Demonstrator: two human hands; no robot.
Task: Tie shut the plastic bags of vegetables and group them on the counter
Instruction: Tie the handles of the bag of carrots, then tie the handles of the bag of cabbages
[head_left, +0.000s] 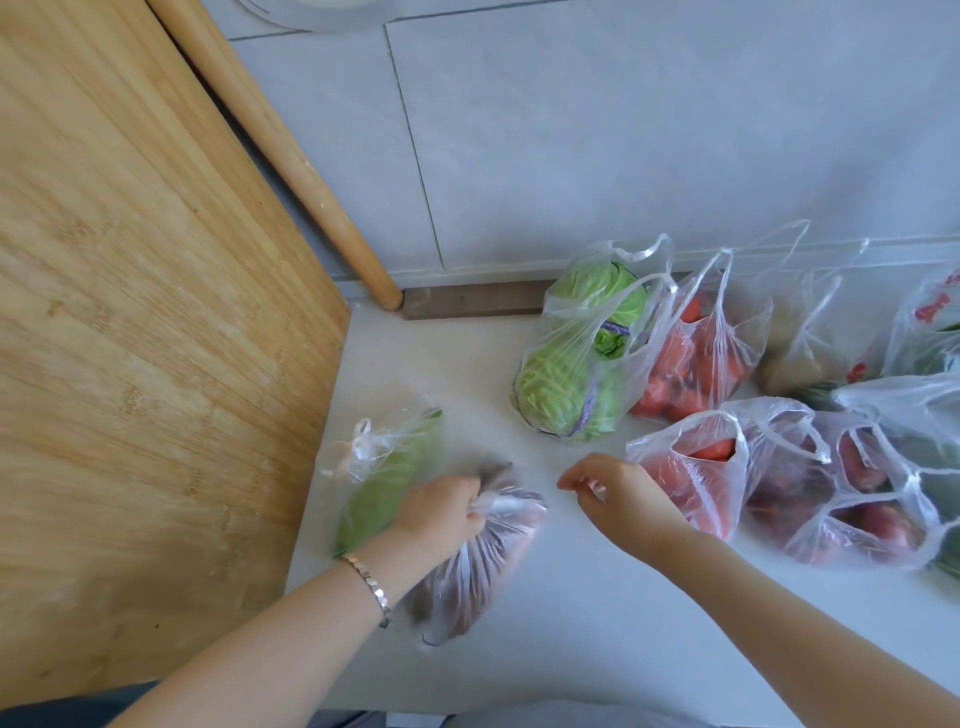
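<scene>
My left hand (444, 512) grips the gathered neck of a clear bag of dark reddish vegetables (480, 566) low on the white counter. Just left of it lies a knotted bag with a long green vegetable (387, 480). My right hand (621, 493) hovers empty, fingers apart, beside an untied bag of red vegetables (691, 478). Further back stand a bag of green cabbage (582, 364) and a bag of tomatoes (696, 358), both with loose handles. More untied bags (841, 499) crowd the right edge.
A large wooden cutting board (145, 332) leans at the left, with a wooden rolling pin (291, 161) propped against the grey tiled wall. Bare white counter (571, 623) shows between my arms. A dark strip (472, 301) runs along the wall's foot.
</scene>
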